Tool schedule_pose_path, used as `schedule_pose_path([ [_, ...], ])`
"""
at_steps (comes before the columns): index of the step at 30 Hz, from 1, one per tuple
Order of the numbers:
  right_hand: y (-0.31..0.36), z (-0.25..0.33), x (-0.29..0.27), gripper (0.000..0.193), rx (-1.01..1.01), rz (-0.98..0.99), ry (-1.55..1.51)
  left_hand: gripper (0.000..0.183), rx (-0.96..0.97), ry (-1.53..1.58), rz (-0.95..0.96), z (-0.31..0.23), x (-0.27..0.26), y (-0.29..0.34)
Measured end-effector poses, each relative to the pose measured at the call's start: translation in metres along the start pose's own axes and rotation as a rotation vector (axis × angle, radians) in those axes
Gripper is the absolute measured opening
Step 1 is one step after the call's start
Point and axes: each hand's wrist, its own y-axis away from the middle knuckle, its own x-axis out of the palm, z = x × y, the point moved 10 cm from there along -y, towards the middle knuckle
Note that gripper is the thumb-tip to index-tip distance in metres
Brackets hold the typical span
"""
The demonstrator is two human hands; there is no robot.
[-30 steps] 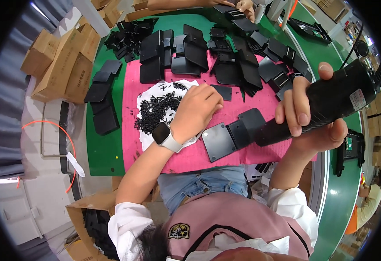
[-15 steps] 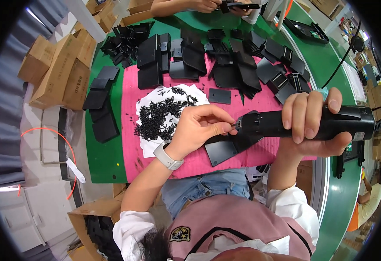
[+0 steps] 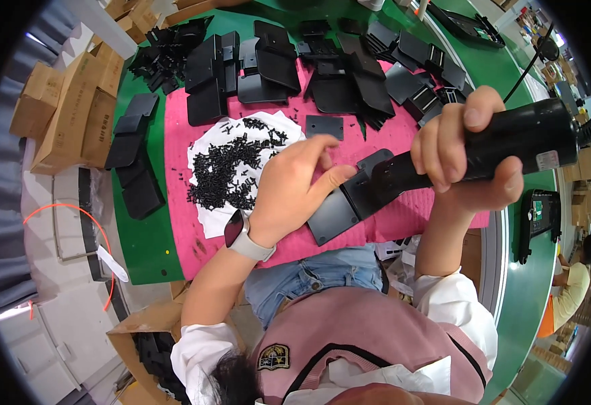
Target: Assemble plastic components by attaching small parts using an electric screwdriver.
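A person's two bare hands work above a green desk (image 3: pixel 141 248) covered partly by a pink mat (image 3: pixel 182 233). The right hand (image 3: pixel 468 152) wraps its fingers firmly around a thick black power screwdriver (image 3: pixel 518 138), thumb below the barrel, the nose slanting down to the left. The nose lies over a jointed black plate assembly (image 3: pixel 335 216), which rests on the mat in front of the person; the driver's tip is hard to make out.

The left hand (image 3: pixel 294 182) is just left of that assembly, thumb and forefinger parted, nothing visible between them. Its other fingers are hidden, and whether they touch the plate cannot be told. Beside this hand, a heap of small black screws (image 3: pixel 221 172) lies on a white sheet (image 3: pixel 209 221). A small flat plate (image 3: pixel 324 126) and stacked black plates (image 3: pixel 208 74) sit farther back.

The assembly looks thin, stiff and fairly light, its smooth faces perhaps slippery and easily scratched; the near plate's outer edge seems the best hold, clear of the driver. The driver looks heavier, best gripped round its barrel.
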Motion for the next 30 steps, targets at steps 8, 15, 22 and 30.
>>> schedule_pose_path([
  [8, 0.006, -0.019, -0.003, 0.045, 0.129, -0.117, 0.189, 0.024, 0.007, -0.192, 0.137, 0.008, 0.027, 0.003],
  [15, -0.005, -0.037, 0.015, 0.037, 0.245, -0.041, 0.335, 0.026, -0.208, 0.238, 0.071, 0.037, 0.033, 0.005],
  [22, -0.004, -0.045, 0.023, 0.037, 0.255, 0.058, 0.329, 0.028, -0.229, 0.095, 0.066, 0.034, 0.028, 0.004],
  [30, 0.009, -0.037, 0.025, 0.038, 0.227, -0.034, 0.477, 0.022, -0.137, -0.040, 0.101, 0.022, 0.030, 0.003],
])
